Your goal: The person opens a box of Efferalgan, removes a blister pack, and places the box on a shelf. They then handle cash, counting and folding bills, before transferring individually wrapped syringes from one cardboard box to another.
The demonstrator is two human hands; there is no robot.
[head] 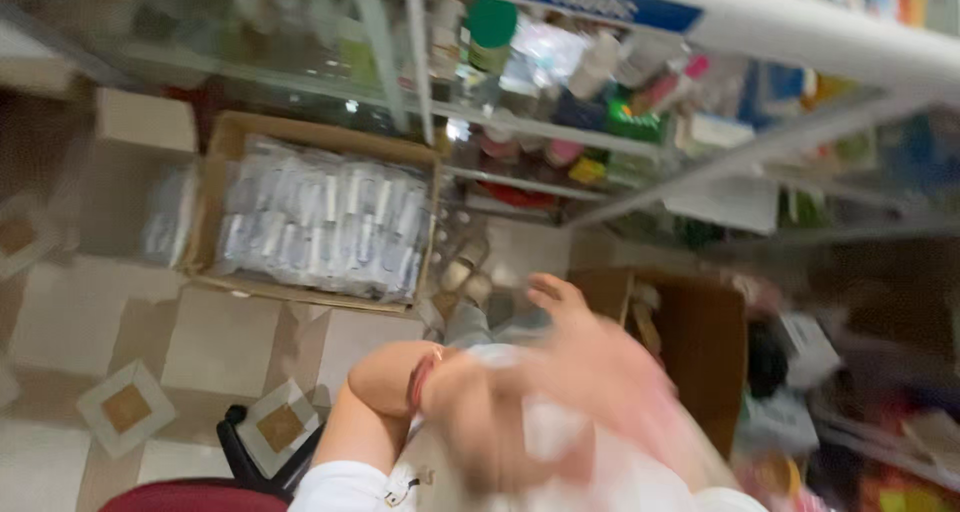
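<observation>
The whole head view is smeared by motion. My left hand (490, 422) is at the bottom centre, its forearm rising from the lower left with a pink band (424, 377) at the wrist. My right hand (590, 357) lies just right of it and above, fingers pointing up-left. The two hands overlap, and a pale, see-through, film-like thing (550, 432) shows between them. The blur hides what it is and which hand grips it. White sleeves show at the bottom edge.
An open cardboard box (215, 172) full of clear-wrapped packs stands on the tiled floor (220, 342). Glass shelves (560, 132) with bottles and jars run across the top. A brown box (700, 342) is at the right, a red seat (190, 497) at the lower left.
</observation>
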